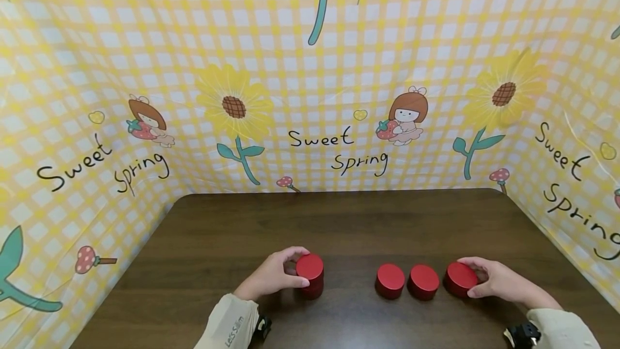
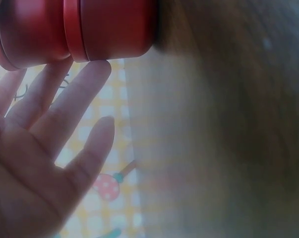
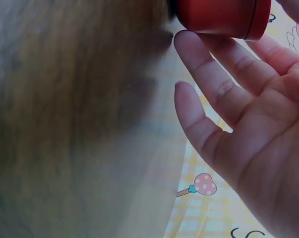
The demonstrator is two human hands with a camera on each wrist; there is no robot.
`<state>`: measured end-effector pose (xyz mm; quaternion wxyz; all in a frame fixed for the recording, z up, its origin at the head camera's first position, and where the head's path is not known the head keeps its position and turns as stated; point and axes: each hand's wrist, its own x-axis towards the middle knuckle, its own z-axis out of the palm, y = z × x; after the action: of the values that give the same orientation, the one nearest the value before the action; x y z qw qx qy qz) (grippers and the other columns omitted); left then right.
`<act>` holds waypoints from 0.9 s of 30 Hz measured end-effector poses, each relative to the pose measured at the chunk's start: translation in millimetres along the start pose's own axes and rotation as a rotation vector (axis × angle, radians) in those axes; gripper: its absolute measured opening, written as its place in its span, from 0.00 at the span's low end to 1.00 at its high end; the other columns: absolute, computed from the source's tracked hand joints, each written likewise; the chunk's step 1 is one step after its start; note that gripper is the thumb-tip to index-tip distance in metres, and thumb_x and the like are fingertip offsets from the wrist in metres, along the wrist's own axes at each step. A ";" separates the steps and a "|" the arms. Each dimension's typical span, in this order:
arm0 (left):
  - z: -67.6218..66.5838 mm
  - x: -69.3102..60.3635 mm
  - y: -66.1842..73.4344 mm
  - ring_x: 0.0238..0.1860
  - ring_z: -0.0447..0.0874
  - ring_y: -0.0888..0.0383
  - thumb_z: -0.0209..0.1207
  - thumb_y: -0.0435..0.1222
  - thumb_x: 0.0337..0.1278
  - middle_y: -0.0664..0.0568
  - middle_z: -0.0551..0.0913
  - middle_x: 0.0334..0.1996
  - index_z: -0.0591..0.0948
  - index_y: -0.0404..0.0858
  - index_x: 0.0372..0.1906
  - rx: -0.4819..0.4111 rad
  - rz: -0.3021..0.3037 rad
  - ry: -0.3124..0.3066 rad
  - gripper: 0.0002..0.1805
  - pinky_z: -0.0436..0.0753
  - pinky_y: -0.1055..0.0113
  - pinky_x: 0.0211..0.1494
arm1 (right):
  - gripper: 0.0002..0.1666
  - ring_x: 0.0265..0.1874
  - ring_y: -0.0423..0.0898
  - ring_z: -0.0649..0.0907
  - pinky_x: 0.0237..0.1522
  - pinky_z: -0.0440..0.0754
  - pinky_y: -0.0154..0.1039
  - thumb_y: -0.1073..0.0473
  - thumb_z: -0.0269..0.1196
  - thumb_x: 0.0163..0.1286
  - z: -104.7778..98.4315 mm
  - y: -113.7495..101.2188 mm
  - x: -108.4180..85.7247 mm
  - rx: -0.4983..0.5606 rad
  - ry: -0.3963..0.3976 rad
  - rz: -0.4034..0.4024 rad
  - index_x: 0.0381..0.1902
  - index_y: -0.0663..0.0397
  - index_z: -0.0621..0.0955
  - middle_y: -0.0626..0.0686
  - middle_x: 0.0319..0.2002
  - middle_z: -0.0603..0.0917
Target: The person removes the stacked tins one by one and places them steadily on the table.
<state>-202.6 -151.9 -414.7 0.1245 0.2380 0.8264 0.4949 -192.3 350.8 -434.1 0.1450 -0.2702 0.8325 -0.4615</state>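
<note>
Two red round tins stand stacked at the centre of the table, the upper tin (image 1: pixel 310 266) squarely on the lower tin (image 1: pixel 311 291). My left hand (image 1: pixel 273 274) holds the stack from its left side, thumb in front and fingers behind. In the left wrist view, fingers (image 2: pixel 72 109) touch the tins' sides near the seam between the two. Farther right, my right hand (image 1: pixel 501 283) grips a single red tin (image 1: pixel 460 278) that rests on the table. The right wrist view has that tin (image 3: pixel 221 17) at the top, fingertips against its side.
Between the hands two more red tins, a left one (image 1: pixel 389 280) and a right one (image 1: pixel 423 281), stand side by side with narrow gaps. The dark wooden table (image 1: pixel 339 220) is bordered at the back and sides by a yellow checked cloth (image 1: pixel 310 79).
</note>
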 end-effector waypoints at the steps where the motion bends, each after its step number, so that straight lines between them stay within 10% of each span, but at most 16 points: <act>1: -0.2 0.1 -0.2 0.43 0.81 0.52 0.69 0.31 0.49 0.48 0.79 0.44 0.72 0.30 0.59 -0.005 -0.001 -0.002 0.31 0.81 0.64 0.45 | 0.37 0.40 0.26 0.76 0.34 0.78 0.31 0.70 0.67 0.58 0.0 0.0 0.0 0.002 -0.001 -0.004 0.54 0.91 0.60 0.56 0.46 0.80; 5: -0.1 0.4 -1.5 0.44 0.80 0.52 0.69 0.31 0.49 0.48 0.79 0.44 0.72 0.29 0.59 -0.007 0.001 -0.006 0.31 0.82 0.63 0.46 | 0.37 0.40 0.26 0.76 0.34 0.78 0.31 0.70 0.67 0.58 -0.9 1.1 -1.8 0.023 -0.003 -0.005 0.54 0.91 0.60 0.57 0.47 0.80; 14: 0.0 -0.5 -0.5 0.43 0.81 0.52 0.70 0.31 0.49 0.49 0.79 0.44 0.72 0.29 0.59 -0.031 0.013 -0.015 0.31 0.82 0.63 0.45 | 0.38 0.42 0.30 0.79 0.37 0.79 0.32 0.69 0.66 0.61 -1.2 4.0 -2.7 0.098 -0.033 -0.040 0.54 0.92 0.57 0.28 0.45 0.77; 21: -1.0 0.4 0.3 0.43 0.80 0.53 0.70 0.34 0.49 0.48 0.79 0.43 0.73 0.30 0.59 -0.003 0.009 -0.007 0.31 0.81 0.67 0.45 | 0.31 0.43 0.31 0.79 0.38 0.79 0.32 0.70 0.65 0.60 -4.5 4.8 -1.9 0.150 -0.057 -0.043 0.60 0.71 0.68 0.34 0.48 0.77; 27: 0.0 0.4 0.3 0.45 0.78 0.53 0.71 0.38 0.48 0.51 0.80 0.43 0.74 0.33 0.58 0.082 0.012 0.013 0.30 0.78 0.64 0.47 | 0.33 0.44 0.25 0.76 0.40 0.79 0.30 0.70 0.65 0.60 -4.2 -1.9 -0.9 0.061 0.006 -0.021 0.59 0.80 0.65 0.68 0.50 0.77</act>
<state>-202.8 -151.6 -414.4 0.1062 0.2446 0.8455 0.4627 -193.0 353.4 -430.3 0.1458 -0.2728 0.8157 -0.4888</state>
